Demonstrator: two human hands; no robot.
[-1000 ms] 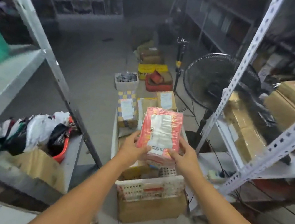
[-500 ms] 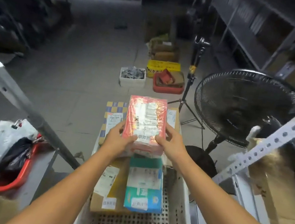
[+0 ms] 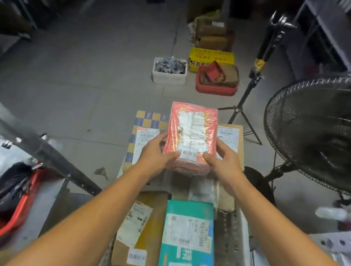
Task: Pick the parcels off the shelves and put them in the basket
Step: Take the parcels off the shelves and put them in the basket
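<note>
Head cam view, looking down: the red parcel (image 3: 193,133) is up in both hands, wrapped in shiny clear film with a white label facing the camera. The left grip (image 3: 157,153) is curled round its near left corner, thumb on top, and the right grip (image 3: 223,161) is doing the same on the near right corner, so both are clamped on that parcel. It's held over the far end of the white basket (image 3: 234,247), the one with the perforated bottom, right in front of the person. Lying flat in the basket are a teal parcel (image 3: 189,239) with a couple of barcode stickers and, touching its left side, a brown cardboard box (image 3: 152,222). Past the hands there's a blue and yellow checkered parcel (image 3: 149,119) with a label; can't tell what it's resting on. Off to the left, a red tray (image 3: 17,211) on a shelf is piled with white and black mailer bags. On the right is a big black fan (image 3: 333,126), with a tripod stand (image 3: 260,61) just beside it. Further back on the floor sit a white tub (image 3: 168,71), a yellow crate (image 3: 211,56) and a red bin (image 3: 215,86)
</note>
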